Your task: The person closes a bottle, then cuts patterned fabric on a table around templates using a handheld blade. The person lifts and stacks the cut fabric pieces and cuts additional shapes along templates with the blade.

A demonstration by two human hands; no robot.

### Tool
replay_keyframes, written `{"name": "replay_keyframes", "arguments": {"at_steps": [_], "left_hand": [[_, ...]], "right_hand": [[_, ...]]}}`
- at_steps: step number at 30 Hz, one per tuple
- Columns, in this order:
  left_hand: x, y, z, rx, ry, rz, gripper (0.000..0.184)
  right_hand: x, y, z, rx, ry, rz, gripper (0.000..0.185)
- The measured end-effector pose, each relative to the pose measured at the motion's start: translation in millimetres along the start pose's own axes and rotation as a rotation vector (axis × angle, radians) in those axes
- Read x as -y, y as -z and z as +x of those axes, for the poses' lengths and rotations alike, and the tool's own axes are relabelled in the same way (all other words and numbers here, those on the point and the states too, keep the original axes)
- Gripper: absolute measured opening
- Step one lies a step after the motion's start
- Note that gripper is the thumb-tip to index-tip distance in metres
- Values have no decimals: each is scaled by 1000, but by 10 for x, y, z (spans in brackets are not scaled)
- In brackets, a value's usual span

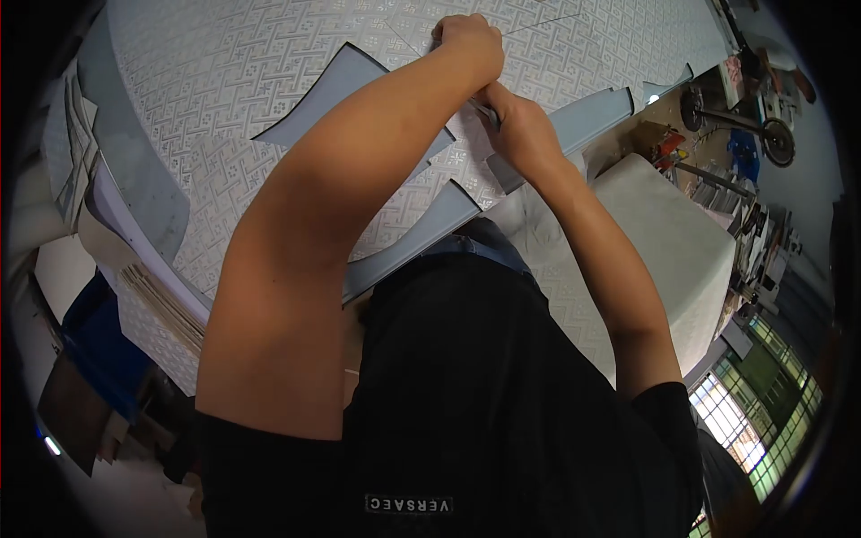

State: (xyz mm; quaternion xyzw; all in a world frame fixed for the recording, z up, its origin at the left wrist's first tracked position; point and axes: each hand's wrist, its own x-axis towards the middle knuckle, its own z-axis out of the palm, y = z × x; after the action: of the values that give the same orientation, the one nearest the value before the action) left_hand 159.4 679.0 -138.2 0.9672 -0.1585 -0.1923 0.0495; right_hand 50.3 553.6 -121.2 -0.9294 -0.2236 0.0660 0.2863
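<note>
My left hand [471, 43] is closed at the top centre over the patterned tabletop [224, 99], its fingertips mostly hidden. Just below and to its right, my right hand [523, 130] is closed too, with a thin grey edge showing beside its fingers. What either hand grips is too hidden to name. A grey-blue sheet piece [334, 92] with dark edges lies left of the hands, partly behind my left forearm. Another long grey-blue piece [587, 119] extends to the right of my right hand. A curved grey-blue piece [417, 240] lies close to my body.
Layered sheets [161, 300] hang along the left table edge, near a large grey sheet [134, 143]. At the right are a covered surface [664, 229], a dumbbell-like bar with wheels [776, 142] and stacked papers [713, 193]. A barred window [731, 408] is lower right.
</note>
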Motion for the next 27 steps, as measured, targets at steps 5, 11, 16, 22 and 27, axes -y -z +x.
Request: {"name": "replay_keyframes", "arguments": {"at_steps": [5,11,16,22,27], "left_hand": [[309,200,173,17,-84,-122,73],[589,177,251,-45,-75,-182,69],[903,296,469,9,-120,-278,65],[1171,332,638,61,-172,-348,61],[1241,263,681,75,-198,-384,58]], "right_hand": [[52,34,76,84,-79,-76,20],[194,-197,524,-29,-55,-35,18],[316,-218,737,-16,-77,-42,14],[340,-214,869,36,-88,-57,12],[500,-358,1289,12,-132,-86,22]]}}
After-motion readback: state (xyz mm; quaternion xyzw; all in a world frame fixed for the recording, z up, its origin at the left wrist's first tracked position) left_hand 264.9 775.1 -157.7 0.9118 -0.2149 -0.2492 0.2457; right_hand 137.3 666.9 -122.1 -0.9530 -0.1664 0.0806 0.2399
